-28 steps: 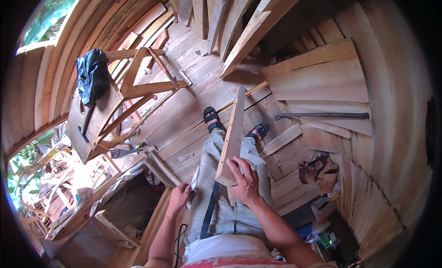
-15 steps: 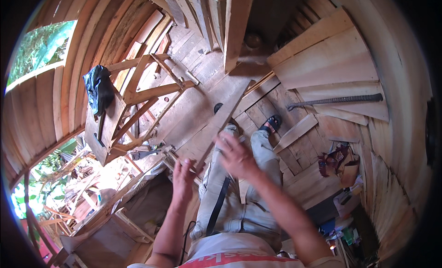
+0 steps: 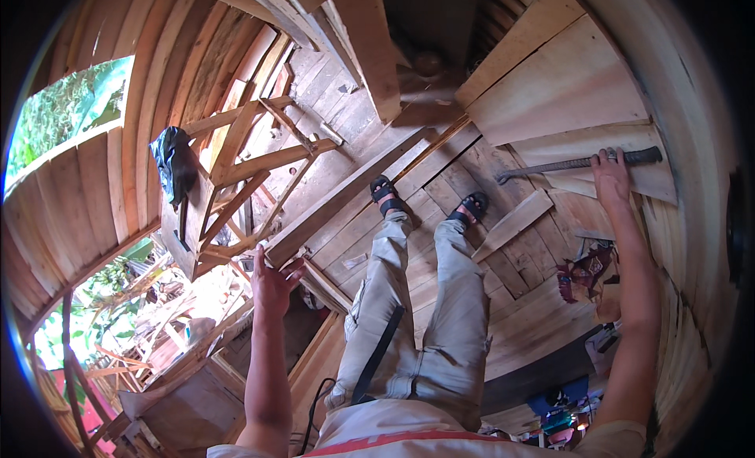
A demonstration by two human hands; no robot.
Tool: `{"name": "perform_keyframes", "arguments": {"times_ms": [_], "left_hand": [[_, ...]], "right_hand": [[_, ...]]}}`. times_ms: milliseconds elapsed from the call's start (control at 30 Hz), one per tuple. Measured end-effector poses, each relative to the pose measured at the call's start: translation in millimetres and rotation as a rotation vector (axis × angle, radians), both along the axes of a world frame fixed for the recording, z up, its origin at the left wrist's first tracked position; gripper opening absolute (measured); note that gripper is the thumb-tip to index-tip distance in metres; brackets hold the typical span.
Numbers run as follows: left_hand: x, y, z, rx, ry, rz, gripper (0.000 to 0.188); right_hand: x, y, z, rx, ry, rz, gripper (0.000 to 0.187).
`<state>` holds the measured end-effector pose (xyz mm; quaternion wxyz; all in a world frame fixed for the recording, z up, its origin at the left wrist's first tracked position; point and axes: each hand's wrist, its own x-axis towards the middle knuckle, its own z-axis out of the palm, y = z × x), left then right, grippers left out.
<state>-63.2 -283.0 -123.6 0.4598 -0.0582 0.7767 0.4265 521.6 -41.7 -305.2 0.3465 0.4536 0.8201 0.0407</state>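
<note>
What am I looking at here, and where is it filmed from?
No machine: these are a person's bare hands, seen from a fisheye camera on their head, looking down. Curved edges come from the lens.

The left hand is open at the near end of a long wooden beam; whether it bears weight is unclear. The right hand is on a dark ribbed bar; how firmly is unclear. A plank floor lies below.
</note>
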Motion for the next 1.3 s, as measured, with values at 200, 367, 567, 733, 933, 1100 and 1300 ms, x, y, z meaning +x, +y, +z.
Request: {"name": "perform_keyframes", "arguments": {"times_ms": [200,367,567,733,933,1100,1300], "left_hand": [[9.7,2.0,0.9,-0.007,-0.001,0.004,0.043],[49.4,3.7,19.0,0.012,0.208,-0.622,0.041],[76.2,-3.5,35.7,-0.194,0.373,-1.404,0.052],[66.0,-46.3,18.7,-0.195,0.378,-1.258,0.055],[55.0,-56.9,13.2,-0.160,0.509,-0.951,0.053],[54.2,-76.4,5.3,-0.228,0.592,-0.832,0.051],[28.4,-89.1,-37.7,-0.100,0.661,-0.656,0.043]], "right_hand": [[13.5,11.9,-49.0,0.008,-0.116,0.082,0.022],[-4.0,16.5,-65.2,0.007,-0.262,0.079,0.020],[-28.0,3.9,-69.9,-0.194,-0.151,-0.042,0.022],[-61.2,-24.3,-74.0,-0.429,-0.237,-0.217,0.021],[-33.7,-92.5,-123.9,-0.496,-0.137,-0.315,0.026],[-39.3,-141.3,-137.8,-0.363,0.005,-0.546,0.020],[17.8,-182.6,-127.5,-0.634,0.080,-0.519,0.024]]}}
